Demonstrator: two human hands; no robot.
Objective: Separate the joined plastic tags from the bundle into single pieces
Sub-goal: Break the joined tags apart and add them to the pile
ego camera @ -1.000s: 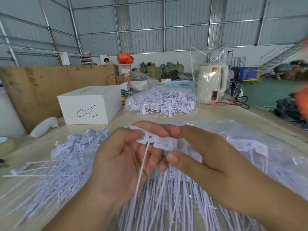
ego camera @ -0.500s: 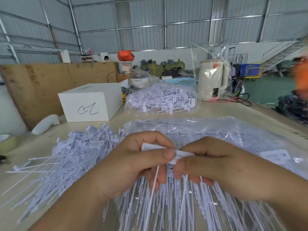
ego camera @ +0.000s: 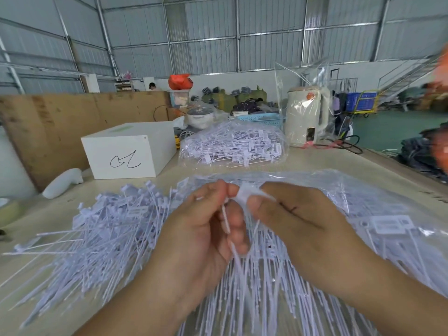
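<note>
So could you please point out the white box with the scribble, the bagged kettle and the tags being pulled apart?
white box (ego camera: pixel 126 156): head view, on its front face beside the scribble.
kettle (ego camera: pixel 304 115): head view, on its body inside the bag.
joined tags (ego camera: pixel 243 195): head view, on the head pinched between both hands.

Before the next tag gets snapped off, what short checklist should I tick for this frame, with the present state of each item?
1. Left hand pinches the joined tags: ok.
2. Right hand pinches the same piece: ok.
3. Break line between the tag heads visible: cannot tell, blurred and covered by fingers.
4. Tail of the held tag hangs free between the hands: ok.
5. Pile of single tags lies to the left, within reach: ok.
6. Open bag of tags lies under the hands: ok.
</note>
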